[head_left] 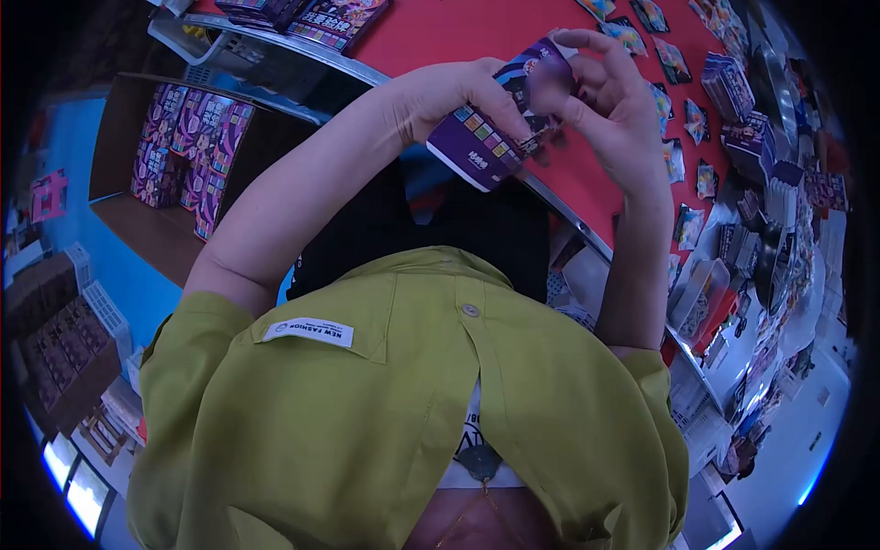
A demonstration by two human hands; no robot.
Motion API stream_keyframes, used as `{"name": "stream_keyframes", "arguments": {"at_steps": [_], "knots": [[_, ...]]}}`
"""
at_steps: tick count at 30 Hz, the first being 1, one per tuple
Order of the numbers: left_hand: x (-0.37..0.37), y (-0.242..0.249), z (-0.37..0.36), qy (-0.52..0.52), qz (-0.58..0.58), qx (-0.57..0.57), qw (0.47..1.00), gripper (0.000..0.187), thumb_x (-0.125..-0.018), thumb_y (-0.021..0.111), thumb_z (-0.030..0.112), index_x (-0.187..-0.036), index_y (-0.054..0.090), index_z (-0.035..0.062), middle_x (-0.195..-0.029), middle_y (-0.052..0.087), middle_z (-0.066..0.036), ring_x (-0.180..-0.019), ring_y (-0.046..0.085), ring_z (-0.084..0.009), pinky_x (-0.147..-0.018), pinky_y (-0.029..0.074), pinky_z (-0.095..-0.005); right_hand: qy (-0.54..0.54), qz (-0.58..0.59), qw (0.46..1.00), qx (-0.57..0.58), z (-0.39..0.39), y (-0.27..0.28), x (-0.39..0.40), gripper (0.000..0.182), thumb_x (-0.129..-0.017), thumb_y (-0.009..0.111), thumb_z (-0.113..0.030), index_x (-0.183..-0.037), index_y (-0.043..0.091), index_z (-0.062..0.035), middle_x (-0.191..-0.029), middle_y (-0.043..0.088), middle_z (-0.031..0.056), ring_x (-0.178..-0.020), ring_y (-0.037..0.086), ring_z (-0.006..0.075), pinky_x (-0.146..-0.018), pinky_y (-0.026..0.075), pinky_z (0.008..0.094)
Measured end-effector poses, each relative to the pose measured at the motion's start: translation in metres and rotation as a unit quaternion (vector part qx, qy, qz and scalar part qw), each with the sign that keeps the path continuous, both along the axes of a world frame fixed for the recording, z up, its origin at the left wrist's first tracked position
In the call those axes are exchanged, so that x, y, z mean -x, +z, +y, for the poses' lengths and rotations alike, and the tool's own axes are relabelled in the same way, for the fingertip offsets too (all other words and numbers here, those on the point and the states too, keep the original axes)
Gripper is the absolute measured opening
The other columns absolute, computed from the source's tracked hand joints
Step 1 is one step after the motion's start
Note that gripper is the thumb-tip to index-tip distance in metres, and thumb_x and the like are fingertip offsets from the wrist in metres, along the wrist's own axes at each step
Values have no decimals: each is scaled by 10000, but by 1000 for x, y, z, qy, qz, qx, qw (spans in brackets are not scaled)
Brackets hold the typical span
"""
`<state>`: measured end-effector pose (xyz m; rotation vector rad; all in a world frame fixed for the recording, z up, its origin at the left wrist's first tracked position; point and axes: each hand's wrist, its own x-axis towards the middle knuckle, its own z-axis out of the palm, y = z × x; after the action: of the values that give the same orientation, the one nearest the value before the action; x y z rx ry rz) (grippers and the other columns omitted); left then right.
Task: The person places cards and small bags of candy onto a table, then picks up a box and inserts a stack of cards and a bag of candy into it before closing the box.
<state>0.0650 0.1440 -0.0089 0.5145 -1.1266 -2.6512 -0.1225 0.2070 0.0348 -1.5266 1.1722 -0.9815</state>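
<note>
A purple printed card box point(477, 151), with a row of coloured squares and white lettering on its face, is held tilted above the table's near edge. My left hand point(490, 96) grips it from the left side, thumb across the printed face. At the upper end of the same box, my right hand point(614, 105) is closed, with curled fingers and the thumb against its edge. The area by the right thumb is blurred, so the box's end is hard to make out.
Small colourful packets point(674, 60) lie in rows on the red tabletop point(440, 41). Stacked purple boxes point(729, 82) stand at the right, with more boxes point(339, 23) at the back left. An open cardboard carton point(151, 225) at my left contains similar boxes.
</note>
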Motion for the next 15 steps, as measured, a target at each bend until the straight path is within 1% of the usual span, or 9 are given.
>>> {"name": "stream_keyframes", "arguments": {"at_steps": [1,3,4,6,7,8,9,13,15], "knots": [[1,2,1,0,1,2,1000,425,-688,701,22,-1086,561,-31,-982,646,-163,-808,680,-256,-747,579,-372,0,1,1000,2,-1,0,-2,491,-833,655,-35,-1264,423,5,-1021,621,120,-911,608,137,-785,489,250],[4,11,5,89,-25,1,996,420,-701,702,15,-1093,560,-30,-980,655,-165,-854,681,-263,-766,578,-392,-81,146,963,211,-4,-1,-9,517,-830,675,-91,-1273,430,14,-1107,584,130,-1051,555,164,-826,471,273],[8,5,8,112,-31,-18,993,410,-716,695,-16,-1102,560,-27,-988,655,-169,-893,676,-273,-771,579,-388,-82,146,962,214,-2,-3,-9,517,-830,675,-91,-1273,430,14,-1107,584,130,-1051,555,164,-826,471,273],[16,5,17,153,-65,-50,985,400,-726,678,-58,-1106,558,-31,-984,653,-171,-878,677,-272,-763,582,-381,-294,350,832,313,9,-17,-6,518,-847,664,-144,-1279,434,24,-1160,552,133,-1114,504,183,-848,452,282],[19,5,21,153,-68,-72,983,361,-743,662,-76,-1089,564,-40,-986,651,-166,-869,677,-266,-758,583,-390,-329,357,835,259,15,-27,-6,495,-850,673,-250,-1210,462,15,-876,638,97,-772,612,146,-685,499,277],[20,6,23,152,-67,-72,983,361,-743,662,-76,-1089,564,-40,-986,651,-166,-869,677,-266,-758,583,-390,-319,223,914,111,24,-34,-10,443,-869,650,-256,-1170,481,22,-847,633,93,-752,606,136,-679,493,271],[22,6,26,155,-111,-87,978,339,-753,661,-65,-1079,570,-39,-975,652,-160,-867,677,-261,-761,581,-397,-294,78,952,-43,34,-38,-16,399,-888,627,-262,-1129,500,30,-818,628,90,-731,600,125,-673,488,265],[28,4,37,177,-181,-105,962,244,-839,666,94,-1035,588,-29,-941,661,-131,-845,677,-226,-722,580,-377,-280,121,944,-124,49,-58,-8,314,-928,574,-243,-1050,511,40,-810,639,89,-729,601,107,-661,480,245],[27,4,35,218,-199,-91,951,269,-864,658,169,-1023,580,-33,-918,657,-122,-840,668,-200,-697,569,-329,-265,-114,953,-90,49,-61,-8,244,-958,520,-198,-1020,514,38,-853,652,88,-770,618,93,-660,486,219]]}}
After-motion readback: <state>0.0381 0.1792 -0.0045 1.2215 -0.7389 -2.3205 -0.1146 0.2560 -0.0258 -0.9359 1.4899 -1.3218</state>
